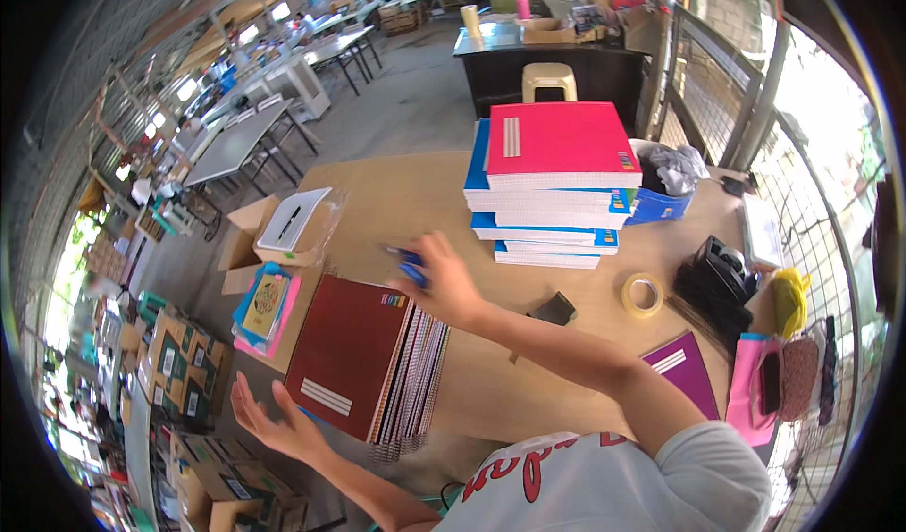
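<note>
My right hand (442, 282) is closed round a small blue tool with a dark tip (411, 268); its exact kind is too blurred to tell. It hovers over the table by the top right corner of a stack of spiral notebooks (347, 348). The top notebook has a dark brown cover with a white label, and several spiral edges show along the stack's right side. My left hand (278, 423) is at the stack's lower left edge, fingers spread and nothing in the palm. Whether it touches the stack cannot be made out.
A tall pile of red and blue notebooks (563, 140) stands at the far side. Rightward are a tape roll (642, 295), a purple notebook (681, 373), a dark block (552, 309) and a blue bin (658, 205). An open carton (247, 235) adjoins the left edge.
</note>
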`<state>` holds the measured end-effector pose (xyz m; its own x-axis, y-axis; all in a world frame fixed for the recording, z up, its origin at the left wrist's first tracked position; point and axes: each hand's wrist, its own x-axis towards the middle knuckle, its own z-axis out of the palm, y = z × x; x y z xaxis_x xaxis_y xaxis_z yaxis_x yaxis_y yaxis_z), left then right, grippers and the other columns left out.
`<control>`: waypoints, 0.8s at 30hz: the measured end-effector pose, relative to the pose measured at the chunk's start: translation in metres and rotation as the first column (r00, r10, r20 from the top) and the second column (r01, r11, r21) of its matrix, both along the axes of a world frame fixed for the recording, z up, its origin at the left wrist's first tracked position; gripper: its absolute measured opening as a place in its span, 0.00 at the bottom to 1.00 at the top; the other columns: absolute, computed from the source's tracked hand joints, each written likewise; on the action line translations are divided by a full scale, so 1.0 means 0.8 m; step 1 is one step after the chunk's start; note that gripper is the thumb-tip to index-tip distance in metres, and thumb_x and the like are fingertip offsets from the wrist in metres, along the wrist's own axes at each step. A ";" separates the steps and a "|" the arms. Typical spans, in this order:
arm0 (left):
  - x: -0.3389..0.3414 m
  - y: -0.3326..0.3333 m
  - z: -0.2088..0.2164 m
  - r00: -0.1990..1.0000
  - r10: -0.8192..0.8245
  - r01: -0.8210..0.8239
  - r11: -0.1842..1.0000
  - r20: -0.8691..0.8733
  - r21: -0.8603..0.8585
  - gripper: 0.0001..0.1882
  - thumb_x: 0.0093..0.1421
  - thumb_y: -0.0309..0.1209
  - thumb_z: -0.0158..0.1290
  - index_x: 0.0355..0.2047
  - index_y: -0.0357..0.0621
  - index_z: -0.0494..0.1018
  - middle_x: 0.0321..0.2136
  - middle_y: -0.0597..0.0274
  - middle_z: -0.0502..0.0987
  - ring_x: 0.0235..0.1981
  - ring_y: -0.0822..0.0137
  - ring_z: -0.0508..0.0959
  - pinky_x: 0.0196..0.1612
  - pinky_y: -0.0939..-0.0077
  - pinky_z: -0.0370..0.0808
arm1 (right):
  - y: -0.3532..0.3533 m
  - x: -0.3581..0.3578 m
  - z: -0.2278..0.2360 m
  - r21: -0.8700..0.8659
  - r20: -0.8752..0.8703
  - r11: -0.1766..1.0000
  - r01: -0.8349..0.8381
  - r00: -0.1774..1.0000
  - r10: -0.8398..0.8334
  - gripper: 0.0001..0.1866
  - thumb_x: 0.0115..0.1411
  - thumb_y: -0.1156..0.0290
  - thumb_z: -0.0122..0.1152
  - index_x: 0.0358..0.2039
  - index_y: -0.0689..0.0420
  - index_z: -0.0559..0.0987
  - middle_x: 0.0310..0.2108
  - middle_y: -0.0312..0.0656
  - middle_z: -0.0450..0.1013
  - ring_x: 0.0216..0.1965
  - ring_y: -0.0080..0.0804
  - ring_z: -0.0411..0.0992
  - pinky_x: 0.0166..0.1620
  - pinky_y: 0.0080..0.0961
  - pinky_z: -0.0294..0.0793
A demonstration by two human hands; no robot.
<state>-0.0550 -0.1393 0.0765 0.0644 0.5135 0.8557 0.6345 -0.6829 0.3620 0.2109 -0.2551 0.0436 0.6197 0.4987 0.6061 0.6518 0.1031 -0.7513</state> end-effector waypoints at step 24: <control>0.606 -0.049 0.022 0.616 -0.773 0.696 0.625 -0.152 -0.355 0.18 0.51 0.28 0.68 0.40 0.37 0.74 0.37 0.49 0.82 0.41 0.48 0.82 0.43 0.60 0.76 | -0.478 0.014 -0.176 -0.346 0.460 0.266 0.900 0.410 -0.787 0.36 0.45 0.69 0.76 0.55 0.55 0.72 0.60 0.56 0.59 0.62 0.58 0.58 0.65 0.56 0.55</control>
<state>0.4301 -0.1788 0.0941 0.7128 0.3676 0.5973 0.0498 -0.8760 0.4797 0.2223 -0.6373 -0.0969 0.7938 -0.0183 0.6080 0.2474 -0.9034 -0.3502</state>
